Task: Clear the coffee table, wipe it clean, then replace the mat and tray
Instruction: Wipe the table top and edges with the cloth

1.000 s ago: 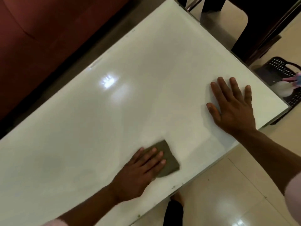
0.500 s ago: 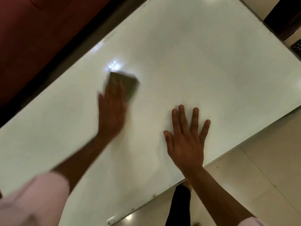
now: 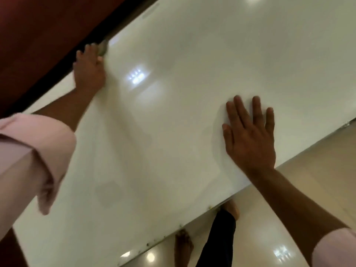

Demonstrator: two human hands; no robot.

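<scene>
Your coffee table (image 3: 192,54) top is smooth, glossy white, mirroring the lamps. The floor (image 3: 317,170) tiles gleam cream. Your sleeve (image 3: 28,151) is soft, matt pink cloth; the rag (image 3: 103,48) looks dull.

Single head-worn view, wide-angle, looking steeply down and forward from close above the white tabletop (image 3: 192,54). The horizon is rolled, so the tabletop's edges run diagonally across frame. Coverage takes in both forearms, the near edge and the tiled floor (image 3: 317,170) at lower right.
</scene>
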